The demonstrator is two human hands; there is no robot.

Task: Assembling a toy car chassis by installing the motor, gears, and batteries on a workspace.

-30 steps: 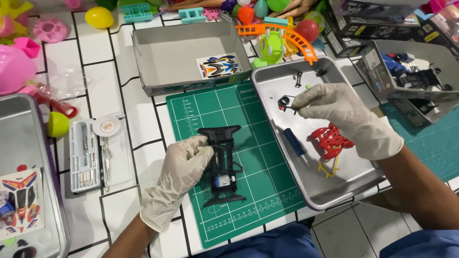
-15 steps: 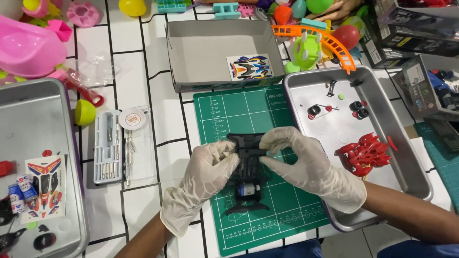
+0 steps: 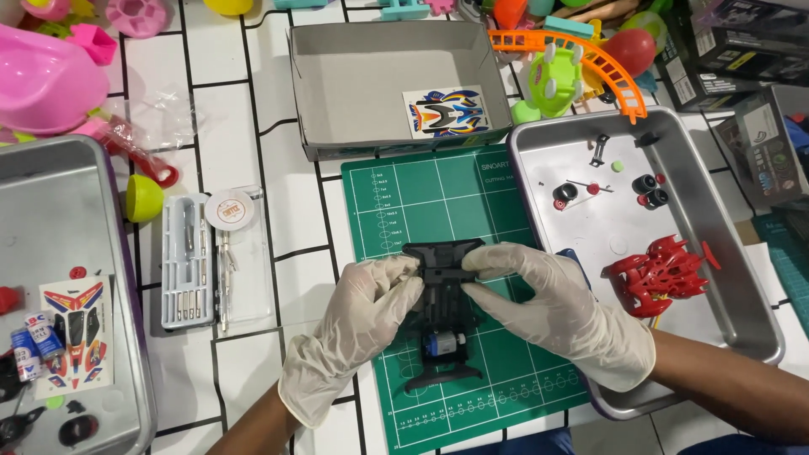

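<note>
Two gloved hands, left hand (image 3: 358, 324) and right hand (image 3: 556, 307), gripping black chassis (image 3: 442, 316) between them.

White tabletop (image 3: 295, 211) with black grid lines, bright even light

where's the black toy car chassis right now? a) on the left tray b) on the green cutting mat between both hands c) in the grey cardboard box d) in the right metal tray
b: the black chassis lies on the green cutting mat, with the left hand and right hand gripping its upper end from either side.
</note>
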